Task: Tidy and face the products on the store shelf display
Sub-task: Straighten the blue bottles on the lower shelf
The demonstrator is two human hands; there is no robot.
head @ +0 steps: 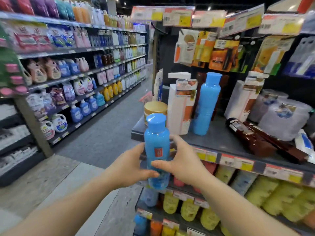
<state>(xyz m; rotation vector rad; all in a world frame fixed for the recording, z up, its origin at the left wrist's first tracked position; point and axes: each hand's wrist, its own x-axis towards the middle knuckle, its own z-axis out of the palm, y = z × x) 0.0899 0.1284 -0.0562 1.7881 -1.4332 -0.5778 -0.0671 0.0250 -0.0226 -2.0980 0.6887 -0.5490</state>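
I hold a blue bottle (156, 147) with a blue cap and a small red label upright in front of the dark shelf (219, 138). My left hand (131, 167) grips its left side and my right hand (180, 160) grips its right side. A second, taller blue bottle (206, 106) stands upright on the shelf beside a white pump bottle (180, 106). A gold-lidded jar (155, 109) sits at the shelf's left end. Two dark brown bottles (252, 135) lie on their sides to the right.
Wrapped grey packs (283, 120) and a white box (242, 99) stand at the shelf's back right. Carded goods (219, 50) hang above. Lower shelves hold yellow and orange bottles (189, 210). An aisle floor (105, 130) runs left, lined by detergent shelves (76, 79).
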